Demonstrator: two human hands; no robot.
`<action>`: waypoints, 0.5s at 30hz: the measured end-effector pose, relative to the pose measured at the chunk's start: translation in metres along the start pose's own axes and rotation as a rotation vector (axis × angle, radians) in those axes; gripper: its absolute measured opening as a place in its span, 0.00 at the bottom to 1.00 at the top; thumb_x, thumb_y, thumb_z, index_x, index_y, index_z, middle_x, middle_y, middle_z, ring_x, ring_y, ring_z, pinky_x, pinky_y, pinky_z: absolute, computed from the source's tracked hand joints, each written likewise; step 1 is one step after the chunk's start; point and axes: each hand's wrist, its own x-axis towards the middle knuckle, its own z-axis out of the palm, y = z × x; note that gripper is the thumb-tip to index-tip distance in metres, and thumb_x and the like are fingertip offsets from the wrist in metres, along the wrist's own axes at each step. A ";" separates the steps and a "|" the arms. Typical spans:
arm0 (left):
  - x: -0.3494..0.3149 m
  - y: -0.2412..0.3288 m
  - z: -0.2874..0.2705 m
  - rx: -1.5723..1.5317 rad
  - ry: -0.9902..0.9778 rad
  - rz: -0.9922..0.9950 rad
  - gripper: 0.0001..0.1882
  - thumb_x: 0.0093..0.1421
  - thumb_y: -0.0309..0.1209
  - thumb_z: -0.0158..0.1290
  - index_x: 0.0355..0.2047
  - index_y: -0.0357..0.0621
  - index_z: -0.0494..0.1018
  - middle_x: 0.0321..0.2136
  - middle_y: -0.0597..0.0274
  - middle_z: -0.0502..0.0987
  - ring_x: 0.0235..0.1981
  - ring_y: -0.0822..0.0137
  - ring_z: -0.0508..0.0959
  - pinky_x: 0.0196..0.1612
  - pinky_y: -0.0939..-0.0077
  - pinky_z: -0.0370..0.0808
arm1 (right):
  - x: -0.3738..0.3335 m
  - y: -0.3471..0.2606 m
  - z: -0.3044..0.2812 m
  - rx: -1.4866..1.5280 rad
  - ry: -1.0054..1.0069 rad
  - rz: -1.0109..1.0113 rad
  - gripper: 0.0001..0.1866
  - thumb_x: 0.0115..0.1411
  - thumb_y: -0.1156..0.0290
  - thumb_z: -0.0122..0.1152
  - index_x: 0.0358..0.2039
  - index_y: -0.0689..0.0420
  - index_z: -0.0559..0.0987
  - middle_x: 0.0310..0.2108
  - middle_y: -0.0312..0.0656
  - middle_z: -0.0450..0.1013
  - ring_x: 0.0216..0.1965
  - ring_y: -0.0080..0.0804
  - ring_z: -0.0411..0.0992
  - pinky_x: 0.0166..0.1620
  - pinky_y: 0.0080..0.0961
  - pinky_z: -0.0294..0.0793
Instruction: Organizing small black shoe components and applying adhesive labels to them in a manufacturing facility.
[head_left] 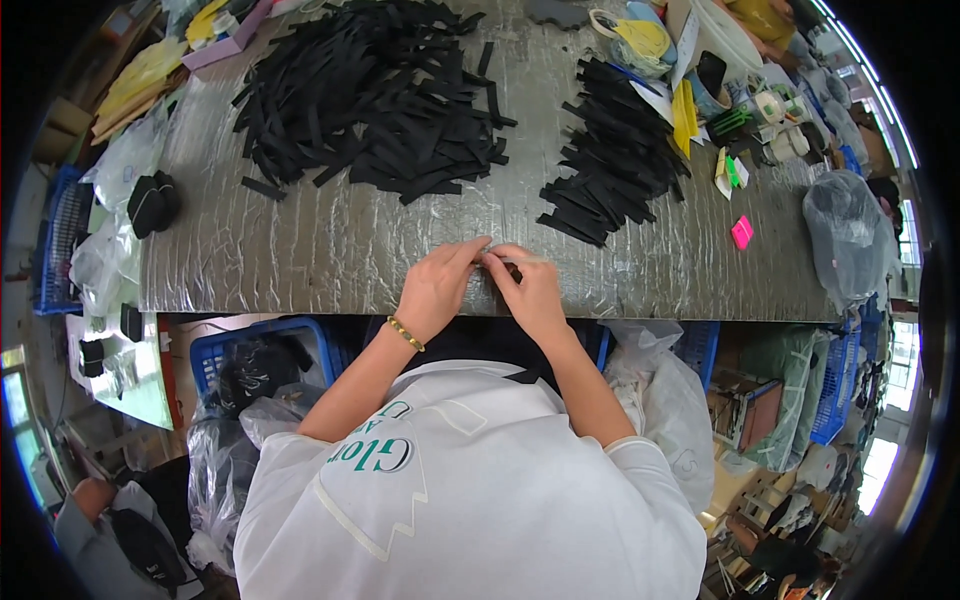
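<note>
My left hand [436, 284] and my right hand [532, 292] meet over the near part of the table, fingertips pinched together. Something small and dark shows between them, but the fingers hide most of it and I cannot make out what it is. A large loose heap of black fabric strips [370, 110] lies beyond my left hand. To the far right of my hands is a smaller, more ordered pile of black strips [620, 150]. Neither hand touches these piles.
The table [330, 255] has a crinkled, shiny grey cover. A pink piece [741, 233], yellow card [685, 118] and a clear plastic bag [846, 235] are at the right. A black bundle [154, 204] sits left. Blue crates [262, 345] stand below the near edge.
</note>
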 end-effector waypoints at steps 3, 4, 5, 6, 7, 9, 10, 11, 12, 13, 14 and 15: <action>0.001 -0.001 -0.001 -0.011 0.001 0.001 0.21 0.58 0.19 0.52 0.52 0.43 0.72 0.35 0.56 0.80 0.38 0.52 0.79 0.39 0.61 0.77 | -0.001 0.002 -0.002 -0.009 -0.031 -0.118 0.08 0.64 0.73 0.58 0.39 0.65 0.80 0.35 0.51 0.76 0.35 0.49 0.75 0.38 0.36 0.73; 0.001 -0.001 -0.001 -0.010 0.002 0.007 0.21 0.58 0.19 0.52 0.52 0.43 0.72 0.35 0.56 0.80 0.38 0.52 0.79 0.39 0.61 0.77 | -0.002 0.006 -0.004 -0.011 -0.026 -0.121 0.08 0.64 0.73 0.58 0.39 0.65 0.80 0.35 0.51 0.76 0.35 0.49 0.75 0.38 0.36 0.73; 0.002 0.001 -0.001 -0.021 -0.008 -0.006 0.20 0.58 0.19 0.52 0.52 0.43 0.73 0.35 0.56 0.80 0.38 0.52 0.79 0.38 0.61 0.77 | -0.003 0.011 -0.007 -0.065 -0.031 -0.168 0.07 0.64 0.75 0.57 0.40 0.64 0.78 0.37 0.50 0.74 0.39 0.48 0.74 0.42 0.34 0.72; 0.002 0.002 -0.002 -0.032 -0.018 -0.019 0.19 0.58 0.19 0.52 0.51 0.43 0.73 0.35 0.56 0.80 0.38 0.52 0.79 0.38 0.61 0.77 | -0.004 0.015 -0.010 -0.119 -0.036 -0.214 0.07 0.63 0.76 0.57 0.41 0.63 0.77 0.40 0.48 0.73 0.43 0.47 0.72 0.46 0.32 0.72; 0.003 0.002 -0.002 -0.030 -0.019 -0.015 0.19 0.58 0.19 0.52 0.51 0.43 0.73 0.35 0.56 0.80 0.38 0.52 0.79 0.38 0.61 0.77 | -0.003 0.015 -0.014 -0.119 -0.033 -0.215 0.07 0.63 0.76 0.57 0.41 0.63 0.77 0.40 0.48 0.73 0.43 0.47 0.72 0.46 0.32 0.72; 0.003 0.001 -0.002 -0.033 -0.028 -0.024 0.18 0.58 0.19 0.52 0.50 0.43 0.73 0.35 0.56 0.80 0.38 0.51 0.79 0.39 0.60 0.77 | 0.001 0.016 -0.020 -0.205 -0.068 -0.234 0.10 0.62 0.79 0.57 0.44 0.61 0.75 0.44 0.47 0.68 0.48 0.47 0.69 0.50 0.35 0.69; 0.002 -0.001 -0.002 -0.033 -0.030 -0.016 0.18 0.58 0.19 0.52 0.50 0.43 0.73 0.35 0.56 0.80 0.38 0.51 0.79 0.39 0.60 0.77 | 0.002 0.016 -0.022 -0.206 -0.059 -0.235 0.10 0.62 0.79 0.57 0.44 0.61 0.75 0.44 0.47 0.68 0.48 0.47 0.69 0.50 0.35 0.69; 0.002 -0.003 -0.002 -0.037 -0.021 -0.003 0.17 0.58 0.19 0.53 0.49 0.42 0.73 0.36 0.55 0.80 0.38 0.51 0.79 0.40 0.61 0.77 | 0.004 0.015 -0.024 -0.254 -0.107 -0.233 0.10 0.60 0.78 0.58 0.43 0.60 0.75 0.46 0.46 0.68 0.48 0.48 0.69 0.51 0.38 0.68; 0.001 -0.005 -0.003 -0.041 -0.012 0.010 0.16 0.58 0.20 0.54 0.47 0.42 0.74 0.36 0.55 0.80 0.38 0.51 0.79 0.41 0.61 0.76 | 0.006 0.014 -0.025 -0.302 -0.155 -0.231 0.11 0.59 0.78 0.59 0.43 0.60 0.75 0.47 0.46 0.68 0.48 0.50 0.68 0.51 0.41 0.68; 0.003 -0.004 -0.005 -0.040 -0.016 0.018 0.16 0.58 0.20 0.54 0.47 0.42 0.74 0.36 0.55 0.80 0.38 0.51 0.79 0.41 0.61 0.76 | 0.007 0.015 -0.026 -0.302 -0.145 -0.231 0.11 0.59 0.78 0.59 0.43 0.60 0.75 0.47 0.46 0.68 0.48 0.50 0.68 0.51 0.41 0.68; 0.005 -0.003 -0.009 -0.039 0.037 0.060 0.15 0.56 0.20 0.57 0.45 0.41 0.75 0.37 0.55 0.81 0.39 0.51 0.79 0.42 0.62 0.77 | 0.010 0.015 -0.026 -0.297 -0.152 -0.229 0.11 0.58 0.78 0.60 0.43 0.59 0.75 0.47 0.46 0.68 0.48 0.49 0.69 0.51 0.40 0.68; 0.007 -0.002 -0.013 -0.039 0.090 0.101 0.14 0.55 0.19 0.59 0.42 0.41 0.77 0.38 0.55 0.81 0.41 0.52 0.80 0.44 0.63 0.77 | 0.012 0.015 -0.026 -0.291 -0.159 -0.227 0.12 0.58 0.77 0.61 0.43 0.59 0.75 0.46 0.46 0.68 0.49 0.49 0.69 0.51 0.40 0.68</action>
